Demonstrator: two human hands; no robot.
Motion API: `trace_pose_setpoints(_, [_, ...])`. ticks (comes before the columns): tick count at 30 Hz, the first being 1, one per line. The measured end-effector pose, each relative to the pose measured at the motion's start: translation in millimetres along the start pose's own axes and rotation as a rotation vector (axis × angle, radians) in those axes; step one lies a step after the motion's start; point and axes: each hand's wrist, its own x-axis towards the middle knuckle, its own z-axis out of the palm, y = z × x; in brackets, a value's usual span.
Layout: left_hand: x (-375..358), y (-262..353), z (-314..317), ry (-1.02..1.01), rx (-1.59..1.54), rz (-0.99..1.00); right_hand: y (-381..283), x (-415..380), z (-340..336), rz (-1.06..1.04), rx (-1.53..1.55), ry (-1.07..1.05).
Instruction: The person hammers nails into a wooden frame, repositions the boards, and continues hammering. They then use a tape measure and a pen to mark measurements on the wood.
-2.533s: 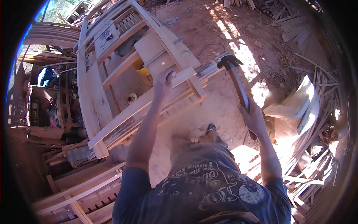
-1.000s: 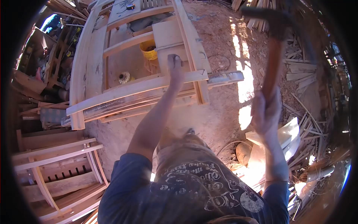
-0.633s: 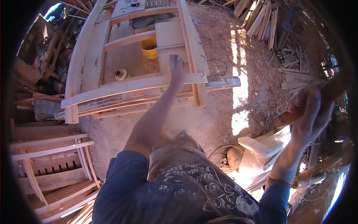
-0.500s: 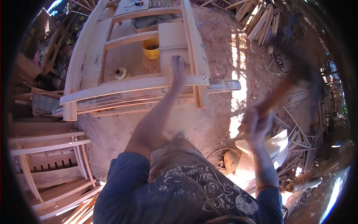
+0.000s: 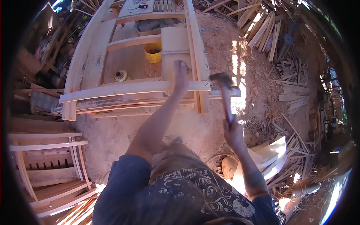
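Observation:
My right hand (image 5: 233, 132) is closed round the handle of a hammer (image 5: 227, 101). The hammer's dark head is up, just right of the frame's near corner and apart from the wood in this view. My left hand (image 5: 181, 75) lies over the near wooden rail (image 5: 131, 89) of a large frame, closed on it, with its fingers partly hidden. Under that rail, at the right end, stands a short wooden post (image 5: 201, 102). A small dark mark, perhaps a nail, shows on the rail's right end.
A yellow bucket (image 5: 153, 53) and a small round container (image 5: 120, 75) sit inside the frame. A tape measure (image 5: 143, 5) lies at the far end. Another slatted wooden frame (image 5: 48, 145) stands at lower left. Wood scraps (image 5: 262, 32) are piled at right.
The hammer has swung in from the far right toward the frame's right corner, with my right hand moving left. My left hand stays on the rail.

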Motion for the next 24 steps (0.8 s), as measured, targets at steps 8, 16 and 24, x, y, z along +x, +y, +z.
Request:
trace_pose_setpoints(8, [0,-1,-1,0.005,0.034,0.009,-115,30,-195,-0.347,0.697,0.684])
trace_pose_setpoints(16, [-9,12,3,0.021,0.027,-0.003,0,32,0,0.095,0.22,0.072])
trace_pose_setpoints(24, [7,-16,-8,-0.022,0.038,-0.007,-106,21,-194,-0.609,0.882,0.858])
